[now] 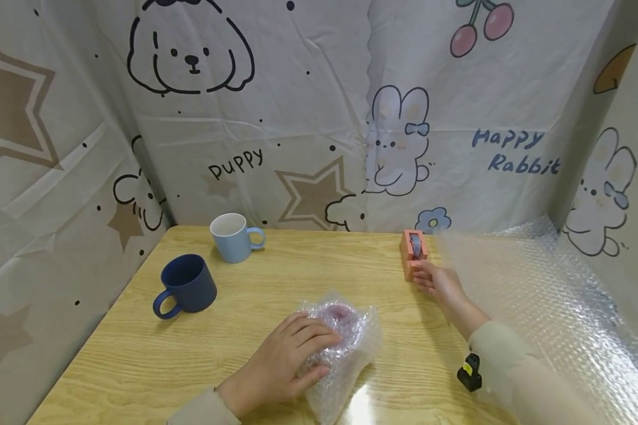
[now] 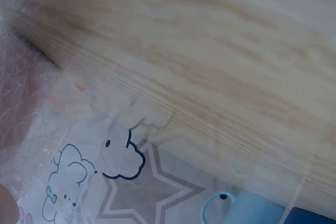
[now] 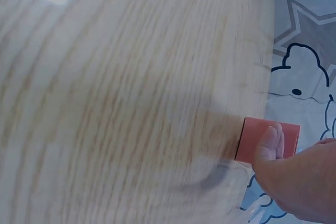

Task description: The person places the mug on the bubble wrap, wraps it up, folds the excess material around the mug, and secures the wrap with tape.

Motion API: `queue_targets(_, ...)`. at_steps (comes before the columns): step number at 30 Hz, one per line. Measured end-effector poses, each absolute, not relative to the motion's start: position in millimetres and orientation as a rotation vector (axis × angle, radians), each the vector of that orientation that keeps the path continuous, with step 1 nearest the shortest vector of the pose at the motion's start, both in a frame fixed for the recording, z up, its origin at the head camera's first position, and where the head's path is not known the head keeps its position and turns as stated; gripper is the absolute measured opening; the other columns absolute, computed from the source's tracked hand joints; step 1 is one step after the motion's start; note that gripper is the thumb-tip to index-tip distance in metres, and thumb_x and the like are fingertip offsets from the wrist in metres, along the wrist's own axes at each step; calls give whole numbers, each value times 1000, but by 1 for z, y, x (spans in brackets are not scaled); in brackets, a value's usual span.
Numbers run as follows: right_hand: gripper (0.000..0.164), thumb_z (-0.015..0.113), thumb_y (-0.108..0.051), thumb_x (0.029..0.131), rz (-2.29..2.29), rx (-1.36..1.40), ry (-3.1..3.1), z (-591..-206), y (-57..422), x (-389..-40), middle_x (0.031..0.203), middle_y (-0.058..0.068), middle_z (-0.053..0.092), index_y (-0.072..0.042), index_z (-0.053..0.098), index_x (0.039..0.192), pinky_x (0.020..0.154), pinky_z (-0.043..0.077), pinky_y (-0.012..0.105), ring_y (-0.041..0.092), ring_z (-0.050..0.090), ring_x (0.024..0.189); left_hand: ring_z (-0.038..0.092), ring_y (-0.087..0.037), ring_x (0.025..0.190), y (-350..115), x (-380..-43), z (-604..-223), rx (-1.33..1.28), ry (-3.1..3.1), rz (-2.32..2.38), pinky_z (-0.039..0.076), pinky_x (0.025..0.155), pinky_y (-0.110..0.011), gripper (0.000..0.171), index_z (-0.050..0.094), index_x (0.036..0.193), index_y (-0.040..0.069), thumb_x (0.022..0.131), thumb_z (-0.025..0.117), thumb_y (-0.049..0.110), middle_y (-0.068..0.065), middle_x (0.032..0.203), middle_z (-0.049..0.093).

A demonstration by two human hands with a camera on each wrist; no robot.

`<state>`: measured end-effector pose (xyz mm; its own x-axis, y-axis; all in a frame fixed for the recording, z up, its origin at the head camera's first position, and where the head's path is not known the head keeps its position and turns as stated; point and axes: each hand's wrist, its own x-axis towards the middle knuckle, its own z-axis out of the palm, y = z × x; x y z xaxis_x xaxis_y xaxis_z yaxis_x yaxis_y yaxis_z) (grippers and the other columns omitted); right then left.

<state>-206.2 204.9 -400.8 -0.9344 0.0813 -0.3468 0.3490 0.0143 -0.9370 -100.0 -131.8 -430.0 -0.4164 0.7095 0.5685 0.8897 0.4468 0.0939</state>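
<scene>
My left hand (image 1: 287,357) holds a pink cup (image 1: 339,316) bundled in bubble wrap (image 1: 345,360) near the front of the table, fingers over the top and thumb at the near side. In the left wrist view, the wrapped bundle (image 2: 21,87) fills the left edge. At the back right, my right hand (image 1: 441,286) reaches to a coral tape dispenser (image 1: 407,254) holding a blue-grey roll. In the right wrist view, its thumb and forefinger pinch together at the front face of the dispenser (image 3: 254,135); the tape end between them is hidden.
A dark blue mug (image 1: 191,286) and a light blue mug (image 1: 234,242) stand at the left of the wooden table (image 1: 276,265). A large bubble wrap sheet (image 1: 558,307) covers the right side, under the right forearm. Printed cloth (image 1: 298,106) hangs behind.
</scene>
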Motion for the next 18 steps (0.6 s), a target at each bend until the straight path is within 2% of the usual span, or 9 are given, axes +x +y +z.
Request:
queue_targets(4,46,39,-23,107,-1985,453,2143,-404,203,-206,110,6,65,7,45,141,89,52,25,8,61,91,50,-14,124,-132,-100,-430,-1340,-2253,-531,34,112,-41,39,57,135,19,102,50,39,8,131,58)
queue_targets(8,46,39,-18,106,-1993,425,2149,-406,203,-205,113,7,65,9,43,142,92,51,27,9,62,92,51,-14,124,-132,-100,-430,-1337,-2252,-527,34,112,-41,39,57,135,19,102,50,39,7,131,58)
queue_targets(12,44,42,-10,102,-1996,378,2198,-408,203,-200,119,16,67,16,45,137,94,51,30,9,64,92,51,-14,124,-132,-100,-431,-1338,-2252,-526,35,112,-42,39,57,135,19,102,51,39,8,131,58)
queue_targets(15,42,43,-8,99,-1964,306,2266,-411,204,-195,132,25,58,20,49,130,94,51,29,13,65,102,51,-14,124,-132,-100,-431,-1337,-2255,-527,35,112,-43,39,57,135,19,102,50,39,8,131,58)
queue_targets(18,41,43,-10,100,-1949,259,2304,-413,207,-190,137,26,54,19,52,127,93,51,25,13,64,107,51,-14,124,-131,-100,-430,-1338,-2255,-527,34,112,-43,39,57,136,19,102,50,39,8,131,58)
